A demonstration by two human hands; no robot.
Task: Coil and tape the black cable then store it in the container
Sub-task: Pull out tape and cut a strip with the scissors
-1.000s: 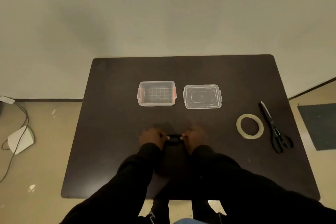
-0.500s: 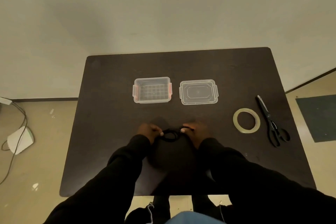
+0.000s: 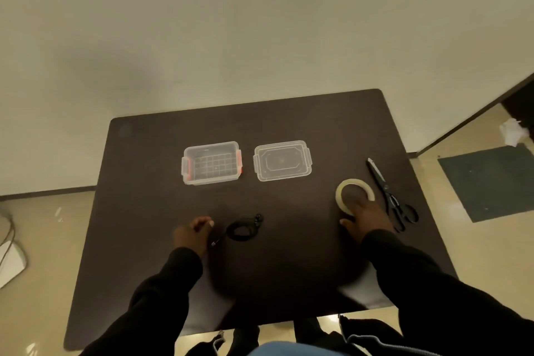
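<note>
Here the black cable (image 3: 244, 229) lies coiled in a small loop on the dark table (image 3: 144, 211), near the front centre. It is free of both hands. One loose end with a connector trails from the coil toward the left hand (image 3: 192, 235). The left hand rests on the table just beside the coil, on its left, with its fingers loosely curled and the thumb tip pointing at the cable; the fingers enclose nothing, and a narrow gap separates them from the coil.

The right hand (image 3: 365, 218) is well apart from the cable, at the right side of the table. Its fingers reach onto the near rim of the tape roll (image 3: 354, 192); whether they pinch the roll or only touch it cannot be determined. The scissors (image 3: 388, 195) lie just to the right of the roll.

The clear container (image 3: 211, 163) stands open behind the cable, with its lid (image 3: 282, 160) flat beside it on the right.
</note>
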